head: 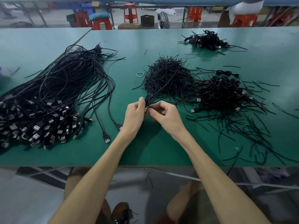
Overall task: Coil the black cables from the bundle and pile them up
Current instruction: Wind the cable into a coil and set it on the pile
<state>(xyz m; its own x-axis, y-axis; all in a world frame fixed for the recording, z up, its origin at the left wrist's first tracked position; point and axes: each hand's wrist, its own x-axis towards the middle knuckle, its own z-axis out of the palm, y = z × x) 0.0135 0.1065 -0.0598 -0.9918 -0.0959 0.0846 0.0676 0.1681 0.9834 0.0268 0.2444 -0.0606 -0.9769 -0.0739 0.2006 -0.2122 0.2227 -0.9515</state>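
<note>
A coiled black cable [148,101] sits between two bare hands above the near middle of the green desk [145,42]. Its small loops are gathered upright, just in front of a heap of short black ties [168,76]. The left hand [135,114] has its fingers curled round the loops, and the right hand [166,116] pinches the coil at its waist. A thin black strand [163,88] runs up from the loops toward the heap; we cannot tell if it is the cable's tail or a tie.

We judge the step in hand to be binding the coil. To do it well, we would keep the left grip firm so the loops stay even. The right fingers would wind the strand tight and close to the waist, then tuck the end.

To the right lies the pile of coiled cables [223,94], with a smaller pile [207,40] far back. The large bundle [53,94] of uncoiled USB cables fills the desk's left side, so much work remains.
</note>
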